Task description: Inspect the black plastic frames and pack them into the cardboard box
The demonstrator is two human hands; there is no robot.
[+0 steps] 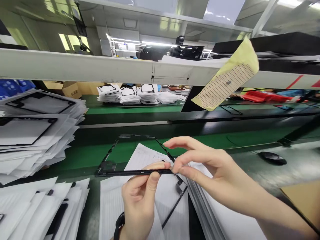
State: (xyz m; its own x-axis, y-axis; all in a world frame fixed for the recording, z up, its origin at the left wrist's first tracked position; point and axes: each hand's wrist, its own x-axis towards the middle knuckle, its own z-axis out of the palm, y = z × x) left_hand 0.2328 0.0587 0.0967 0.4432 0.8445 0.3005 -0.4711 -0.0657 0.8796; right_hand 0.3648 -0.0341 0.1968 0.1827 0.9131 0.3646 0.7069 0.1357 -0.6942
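Centre of view, I saw the left hand (140, 200) pinching a thin black frame (120, 173); the right hand (212, 163) was narrowed at its rail's end, contents untellable. Uneven pressure, I judged, could bend it.

Workbench (93, 146), green-topped with a darker band, set lengthwise beneath one long white shelf rail (100, 68), lightly marked. Beyond: grey ceiling (110, 20) with a square fitting (130, 23), bright yellow-tinted panes (64, 42) in the left wall. Lighting: white strip lights (150, 43) at mid-room, further bright tubes (290, 2) overhead at upper right.
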